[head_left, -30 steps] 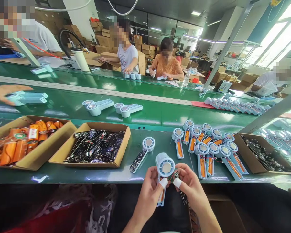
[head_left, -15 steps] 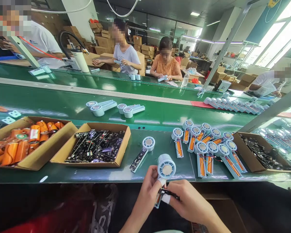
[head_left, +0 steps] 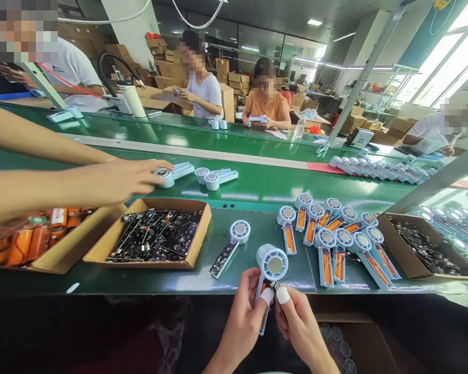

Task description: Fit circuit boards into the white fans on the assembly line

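Note:
My left hand [head_left: 246, 311] is closed round the handle of a light blue fan [head_left: 275, 264], whose round head points up at the table's front edge. My right hand [head_left: 298, 317] pinches a narrow black circuit board [head_left: 280, 301] against the side of that handle. White coverings wrap both thumbs. Beyond my hands lies another fan [head_left: 241, 231] with a black board in its handle. To the right, several fans [head_left: 325, 239] hold orange batteries in their open handles.
Cardboard boxes of black boards [head_left: 156, 236] and orange batteries [head_left: 25, 239] stand left; another board box [head_left: 421, 246] stands right. A co-worker's hands [head_left: 113, 182] reach over the left side. Fans [head_left: 212, 181] lie on the green belt [head_left: 265, 179]. People sit opposite.
My right hand has turned more upright, with the board now pointing down beside the handle. The fan has shifted slightly right. A co-worker's arms have reached in from the left to the belt fans.

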### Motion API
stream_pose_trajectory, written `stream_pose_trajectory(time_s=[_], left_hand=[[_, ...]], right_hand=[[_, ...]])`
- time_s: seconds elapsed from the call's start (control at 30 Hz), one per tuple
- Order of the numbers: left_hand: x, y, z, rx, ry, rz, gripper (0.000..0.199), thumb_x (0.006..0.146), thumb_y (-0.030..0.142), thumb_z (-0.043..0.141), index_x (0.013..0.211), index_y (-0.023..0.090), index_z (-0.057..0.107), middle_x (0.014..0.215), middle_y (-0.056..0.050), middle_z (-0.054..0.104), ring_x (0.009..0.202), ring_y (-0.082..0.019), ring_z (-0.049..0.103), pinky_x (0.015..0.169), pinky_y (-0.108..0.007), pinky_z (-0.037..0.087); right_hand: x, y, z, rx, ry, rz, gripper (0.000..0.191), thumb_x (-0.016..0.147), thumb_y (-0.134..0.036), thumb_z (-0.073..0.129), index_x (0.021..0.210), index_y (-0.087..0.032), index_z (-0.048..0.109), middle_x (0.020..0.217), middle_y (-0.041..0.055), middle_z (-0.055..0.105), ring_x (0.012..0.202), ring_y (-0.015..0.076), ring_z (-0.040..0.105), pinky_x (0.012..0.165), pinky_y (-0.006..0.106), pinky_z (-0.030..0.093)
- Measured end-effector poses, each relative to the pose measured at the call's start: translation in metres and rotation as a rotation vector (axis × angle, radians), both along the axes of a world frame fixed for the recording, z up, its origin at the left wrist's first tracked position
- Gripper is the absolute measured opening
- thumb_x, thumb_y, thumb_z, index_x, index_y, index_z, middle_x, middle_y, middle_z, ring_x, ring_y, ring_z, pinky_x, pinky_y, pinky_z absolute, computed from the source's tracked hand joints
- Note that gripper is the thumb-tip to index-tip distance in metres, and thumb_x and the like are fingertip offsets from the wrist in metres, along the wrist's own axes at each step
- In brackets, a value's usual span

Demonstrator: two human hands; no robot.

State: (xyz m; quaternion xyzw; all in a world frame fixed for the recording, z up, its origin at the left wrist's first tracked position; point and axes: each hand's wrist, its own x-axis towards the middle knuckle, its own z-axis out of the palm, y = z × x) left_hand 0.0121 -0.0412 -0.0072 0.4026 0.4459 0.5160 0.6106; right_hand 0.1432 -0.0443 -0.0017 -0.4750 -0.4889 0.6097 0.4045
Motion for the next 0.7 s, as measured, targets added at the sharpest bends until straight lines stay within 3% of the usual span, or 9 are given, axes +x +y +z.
stream_pose_trajectory(time_s=[0.07, 0.2, 0.3, 0.4, 0.47, 0.6, 0.7], left_hand=[[0.001, 0.0, 0.001, 0.005, 0.049, 0.032, 0.039, 0.087, 0.04, 0.062, 0.119, 0.021, 0.051, 0.118, -0.011, 0.067, 0.106, -0.023, 0.065, 0.092, -0.035, 0.051], [0.001, 0.003, 0.001, -0.017, 0.117, 0.092, 0.028, 0.091, 0.039, 0.052, 0.113, 0.022, 0.052, 0.101, -0.006, 0.07, 0.064, -0.014, 0.059, 0.062, -0.028, 0.052], [0.001, 0.005, 0.0, -0.003, 0.181, 0.125, 0.024, 0.09, 0.035, 0.051, 0.109, 0.022, 0.052, 0.094, -0.003, 0.069, 0.058, -0.013, 0.054, 0.061, -0.028, 0.051], [0.002, 0.005, -0.001, 0.009, 0.201, 0.111, 0.026, 0.092, 0.037, 0.048, 0.114, 0.022, 0.052, 0.105, -0.007, 0.069, 0.078, -0.018, 0.065, 0.073, -0.031, 0.054], [0.004, 0.002, -0.003, 0.002, 0.178, 0.09, 0.032, 0.094, 0.039, 0.046, 0.121, 0.022, 0.05, 0.121, -0.012, 0.066, 0.103, -0.024, 0.066, 0.086, -0.035, 0.054], [0.012, -0.002, -0.007, 0.015, 0.205, 0.132, 0.045, 0.095, 0.042, 0.045, 0.134, 0.021, 0.04, 0.145, -0.016, 0.05, 0.135, -0.029, 0.048, 0.108, -0.042, 0.042], [0.015, 0.001, -0.009, 0.001, 0.199, 0.169, 0.049, 0.095, 0.047, 0.045, 0.136, 0.021, 0.036, 0.149, -0.017, 0.046, 0.14, -0.029, 0.044, 0.113, -0.044, 0.037]], right_hand=[[0.0, -0.007, -0.001, 0.062, -0.054, -0.07, 0.047, 0.094, -0.065, 0.051, 0.082, -0.02, 0.05, 0.054, -0.0093, 0.037, 0.044, 0.0063, 0.026, 0.04, 0.018, 0.025], [-0.001, -0.025, -0.012, 0.32, -0.262, -0.266, 0.041, 0.093, -0.048, 0.062, 0.121, -0.018, 0.058, 0.066, -0.004, 0.054, 0.055, 0.0107, 0.046, 0.053, 0.02, 0.044], [0.0, -0.03, -0.021, 0.487, -0.426, -0.27, 0.038, 0.096, -0.036, 0.058, 0.131, -0.02, 0.06, 0.084, 0.0038, 0.069, 0.068, 0.0151, 0.064, 0.066, 0.023, 0.055], [0.001, -0.027, -0.027, 0.644, -0.558, -0.252, 0.04, 0.097, -0.022, 0.053, 0.137, -0.024, 0.059, 0.116, 0.0096, 0.073, 0.098, 0.0211, 0.072, 0.084, 0.028, 0.06], [-0.001, -0.023, -0.028, 0.726, -0.617, -0.285, 0.046, 0.097, -0.016, 0.049, 0.142, -0.025, 0.055, 0.124, 0.0099, 0.071, 0.106, 0.0218, 0.071, 0.086, 0.029, 0.06], [-0.013, -0.018, -0.026, 0.777, -0.731, -0.347, 0.052, 0.098, -0.014, 0.042, 0.149, -0.024, 0.048, 0.113, 0.0112, 0.073, 0.091, 0.0207, 0.075, 0.072, 0.027, 0.062], [-0.016, -0.016, -0.018, 0.747, -0.875, -0.225, 0.062, 0.094, -0.012, 0.039, 0.155, -0.023, 0.038, 0.105, 0.0111, 0.075, 0.078, 0.0212, 0.076, 0.064, 0.027, 0.062]])
